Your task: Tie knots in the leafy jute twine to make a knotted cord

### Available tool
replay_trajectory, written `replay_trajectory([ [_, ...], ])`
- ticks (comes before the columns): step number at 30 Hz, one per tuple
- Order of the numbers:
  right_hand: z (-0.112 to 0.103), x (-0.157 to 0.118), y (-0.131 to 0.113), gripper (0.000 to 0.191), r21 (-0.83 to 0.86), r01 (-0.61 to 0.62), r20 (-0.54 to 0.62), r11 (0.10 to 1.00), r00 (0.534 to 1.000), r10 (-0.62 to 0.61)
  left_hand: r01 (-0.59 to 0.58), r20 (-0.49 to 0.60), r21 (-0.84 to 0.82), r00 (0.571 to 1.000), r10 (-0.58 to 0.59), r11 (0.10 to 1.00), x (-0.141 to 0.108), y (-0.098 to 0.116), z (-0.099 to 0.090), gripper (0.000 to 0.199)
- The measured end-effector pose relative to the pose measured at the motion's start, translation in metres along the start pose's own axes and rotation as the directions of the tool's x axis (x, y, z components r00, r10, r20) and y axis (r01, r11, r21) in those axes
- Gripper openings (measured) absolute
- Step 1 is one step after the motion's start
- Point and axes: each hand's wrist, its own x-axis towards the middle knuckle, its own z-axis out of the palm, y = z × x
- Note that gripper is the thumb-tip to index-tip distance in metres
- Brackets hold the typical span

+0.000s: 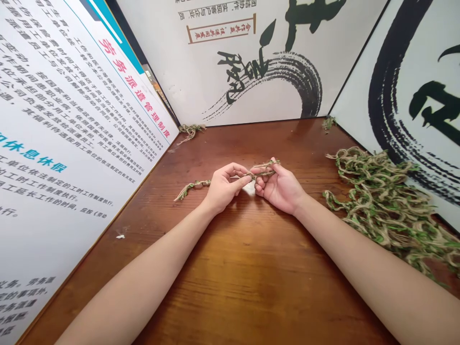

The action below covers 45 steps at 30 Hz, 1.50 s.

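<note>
A length of brown twine with small green leaves (196, 184) runs through both hands above the wooden table (237, 268). My left hand (226, 186) pinches it between thumb and forefinger, and its frayed tail sticks out to the left. Close by on the right, my right hand (278, 187) is turned palm up with fingers curled round the twine. A strand there passes over the raised fingers to the right. Between the hands the twine crosses or loops; whether it is knotted I cannot tell.
A large tangled heap of leafy twine (388, 206) lies at the right. Small bunches of twine rest in the back left corner (192, 130) and back right corner (328, 123). Printed boards (258, 105) stand round the table. A white scrap (120, 236) lies at left.
</note>
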Motion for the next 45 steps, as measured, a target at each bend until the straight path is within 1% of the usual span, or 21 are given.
replay_trajectory([
  [5,0.0,-0.002,-0.002,0.05,0.055,-0.022,0.004,0.998,1.0,0.022,-0.026,-0.066,0.001,0.997,0.026,1.0,0.0,-0.002,0.002,0.027],
  [8,0.0,-0.003,-0.002,0.034,0.032,-0.013,0.009,0.999,1.0,0.013,-0.023,-0.074,0.003,0.997,0.023,1.0,0.0,-0.003,0.001,0.027],
  [10,-0.001,-0.004,0.0,0.022,-0.021,0.014,0.025,1.0,1.0,-0.014,-0.022,-0.066,-0.002,0.998,0.021,1.0,0.001,-0.004,0.001,0.027],
  [11,0.0,-0.004,0.002,0.02,-0.054,0.034,0.037,0.998,0.999,-0.032,-0.023,-0.059,-0.004,0.998,0.022,1.0,0.001,-0.004,0.001,0.027],
  [15,0.001,-0.004,0.007,0.029,-0.151,0.121,0.064,0.981,0.992,-0.113,-0.019,-0.041,0.0,0.999,0.019,1.0,0.001,-0.003,0.0,0.027],
  [18,0.002,-0.002,0.011,0.036,-0.196,0.176,0.067,0.965,0.984,-0.166,-0.002,-0.052,0.0,0.999,0.002,1.0,0.001,-0.004,-0.002,0.026],
  [20,0.002,-0.001,0.013,0.039,-0.224,0.214,0.06,0.951,0.977,-0.206,0.004,-0.078,0.005,0.997,-0.004,1.0,0.001,-0.004,-0.002,0.023],
  [23,0.002,0.0,0.017,0.042,-0.288,0.302,0.017,0.909,0.95,-0.311,-0.023,-0.159,0.037,0.987,0.028,0.999,0.002,-0.005,-0.002,0.021],
  [25,0.002,0.0,0.018,0.041,-0.343,0.371,-0.033,0.863,0.913,-0.406,-0.037,-0.204,0.064,0.978,0.049,0.997,0.002,-0.006,-0.002,0.028],
  [27,0.002,0.0,0.019,0.041,-0.381,0.414,-0.087,0.826,0.874,-0.478,-0.038,-0.217,0.095,0.974,0.058,0.995,0.002,-0.008,-0.001,0.031],
  [29,0.003,0.0,0.019,0.038,-0.406,0.434,-0.12,0.804,0.847,-0.517,-0.045,-0.222,0.13,0.972,0.073,0.99,0.002,-0.009,-0.001,0.03],
  [33,0.002,0.0,0.018,0.029,-0.45,0.45,-0.152,0.771,0.812,-0.563,-0.057,-0.249,0.208,0.962,0.109,0.977,0.003,-0.011,-0.001,0.025],
  [38,0.0,0.0,0.018,0.024,-0.503,0.449,-0.172,0.739,0.786,-0.594,-0.038,-0.299,0.322,0.944,0.14,0.946,0.004,-0.013,-0.001,0.016],
  [41,-0.001,0.002,0.018,0.021,-0.517,0.446,-0.189,0.73,0.772,-0.606,-0.022,-0.353,0.356,0.923,0.156,0.934,0.005,-0.014,-0.002,0.011],
  [45,-0.002,0.003,0.018,0.021,-0.515,0.441,-0.219,0.735,0.761,-0.61,0.016,-0.444,0.36,0.882,0.156,0.933,0.005,-0.014,-0.002,0.01],
])
